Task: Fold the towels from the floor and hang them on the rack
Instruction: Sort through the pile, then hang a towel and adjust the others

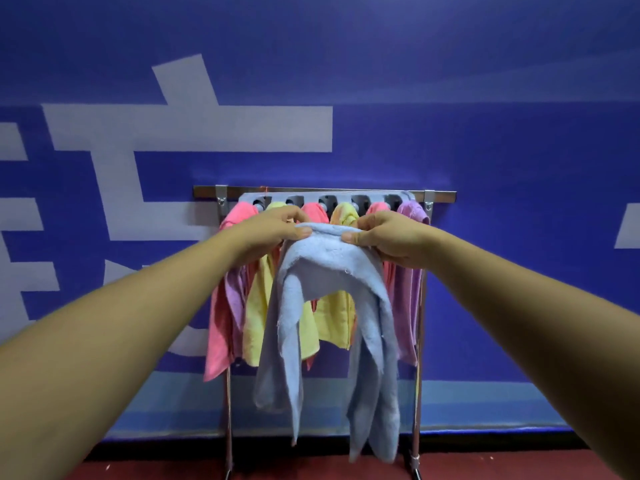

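Note:
A light blue towel (329, 306) hangs bunched in front of me, its ends drooping toward the floor. My left hand (277, 226) pinches its top edge on the left, and my right hand (384, 233) pinches the same edge on the right. Behind the blue towel stands a metal rack (322, 192) with a grey holder bar. From that bar hang a pink towel (221, 306), a yellow towel (258, 306), a second yellow towel (337, 320) and a purple towel (408, 289). Other pink towels are partly hidden behind my hands.
The rack's two metal legs (228, 420) reach down to a dark red floor (311, 471). Directly behind the rack is a blue wall (485, 116) with large white shapes painted on it.

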### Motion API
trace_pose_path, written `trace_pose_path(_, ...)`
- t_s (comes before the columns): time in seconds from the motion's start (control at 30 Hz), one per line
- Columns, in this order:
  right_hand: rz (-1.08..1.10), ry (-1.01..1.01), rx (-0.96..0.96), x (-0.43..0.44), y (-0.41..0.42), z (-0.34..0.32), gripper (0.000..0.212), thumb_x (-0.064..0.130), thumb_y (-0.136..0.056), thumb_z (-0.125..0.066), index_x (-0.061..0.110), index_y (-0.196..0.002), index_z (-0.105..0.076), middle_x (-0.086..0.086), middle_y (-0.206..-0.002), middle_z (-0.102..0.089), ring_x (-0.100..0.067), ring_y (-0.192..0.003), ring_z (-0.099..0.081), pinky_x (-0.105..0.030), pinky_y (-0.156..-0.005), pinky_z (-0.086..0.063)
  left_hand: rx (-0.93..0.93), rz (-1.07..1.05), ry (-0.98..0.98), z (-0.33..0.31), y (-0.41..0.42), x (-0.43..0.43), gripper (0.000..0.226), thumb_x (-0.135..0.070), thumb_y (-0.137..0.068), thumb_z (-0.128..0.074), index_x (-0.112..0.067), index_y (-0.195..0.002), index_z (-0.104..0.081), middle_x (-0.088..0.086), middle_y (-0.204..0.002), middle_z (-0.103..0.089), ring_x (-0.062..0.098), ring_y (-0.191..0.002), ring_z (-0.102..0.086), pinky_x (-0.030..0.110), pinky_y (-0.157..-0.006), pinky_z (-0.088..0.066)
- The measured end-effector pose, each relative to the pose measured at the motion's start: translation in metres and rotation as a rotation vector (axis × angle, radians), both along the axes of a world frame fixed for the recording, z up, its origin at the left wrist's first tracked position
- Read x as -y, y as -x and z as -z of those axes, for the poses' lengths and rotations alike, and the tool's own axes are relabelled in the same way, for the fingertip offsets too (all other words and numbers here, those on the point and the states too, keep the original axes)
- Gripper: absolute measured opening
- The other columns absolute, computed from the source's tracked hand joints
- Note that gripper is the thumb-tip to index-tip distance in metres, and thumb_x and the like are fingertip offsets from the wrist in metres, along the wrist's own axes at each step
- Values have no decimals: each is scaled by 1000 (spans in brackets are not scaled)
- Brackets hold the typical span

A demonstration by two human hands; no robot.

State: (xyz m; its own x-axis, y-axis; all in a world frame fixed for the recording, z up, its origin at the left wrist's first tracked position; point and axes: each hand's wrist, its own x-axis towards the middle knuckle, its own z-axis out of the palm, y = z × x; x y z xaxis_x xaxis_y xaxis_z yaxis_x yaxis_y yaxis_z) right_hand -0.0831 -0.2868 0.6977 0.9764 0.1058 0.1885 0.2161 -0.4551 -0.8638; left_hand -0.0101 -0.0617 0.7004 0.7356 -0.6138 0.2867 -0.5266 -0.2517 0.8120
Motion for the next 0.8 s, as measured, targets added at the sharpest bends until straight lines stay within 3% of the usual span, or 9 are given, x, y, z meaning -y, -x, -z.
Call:
trace_pose_path(0.1,49,42,34,-4,-35,-16,32,25,-85,-74,-5,-92,-66,-16,-84,-60,-26,-78,-54,-39,-70,-40,34,-51,7,-18,-31,6,25,-23,-79,-64,-14,-102,-59,8,-94,-60,21,-90,-54,35,-82,-39)
trace_pose_path(0.17,88,111,71,-4,-59,-27,23,26,-86,-75,4,-82,-69,-12,-78,-61,-23,-73,-54,-36,-69,-41,64,-74,-28,-28,-55,9,25,-23,-78,-64,-15,-101,-59,7,-93,-61,21,-89,-55,36,-82,-40)
trace_pose_path(0.23,142,186,114,-4,-85,-39,28,30,-84,-76,4,-75,-69,-7,-71,-58,-21,-68,-51,-35,-65,-40,125,-103,-104,-38,-80,11,32,-30,-72,-63,-18,-102,-59,8,-95,-62,20,-88,-55,36,-81,-40)
trace_pose_path(0.33,224,274,166,-5,-119,-54,44,36,-81,-76,-6,-92,-68,-10,-73,-54,-22,-69,-47,-34,-64,-38,241,-133,-237,-54,-113,14,31,-35,-78,-66,-22,-105,-57,4,-91,-62,17,-81,-52,34,-75,-40)
trace_pose_path(0.5,386,391,192,3,-167,-53,27,35,-89,-72,8,-83,-70,-1,-61,-52,-17,-49,-44,-16,-39,-32,348,-214,-240,-48,-166,25,26,-35,-91,-66,-23,-107,-49,2,-79,-60,19,-67,-50,32,-62,-41)
trace_pose_path(0.57,421,513,256,3,-182,-47,28,33,-89,-71,5,-93,-71,-4,-70,-57,-18,-58,-49,-21,-46,-36,438,-276,-301,-31,-178,33,29,-34,-91,-65,-21,-107,-45,1,-84,-61,19,-70,-49,31,-60,-39)
trace_pose_path(0.67,450,668,368,-2,-197,-37,32,28,-91,-67,4,-113,-63,-10,-101,-62,-27,-92,-58,-33,-73,-46,554,-293,-319,-20,-187,40,28,-29,-93,-62,-17,-106,-41,3,-85,-61,21,-71,-48,28,-57,-37)
trace_pose_path(0.8,508,512,506,0,-207,-24,24,20,-89,-64,10,-108,-53,-6,-99,-56,-29,-91,-54,-34,-69,-37,577,-401,-108,-27,-191,45,26,-22,-89,-61,-19,-105,-40,1,-69,-50,18,-59,-43,32,-55,-35)
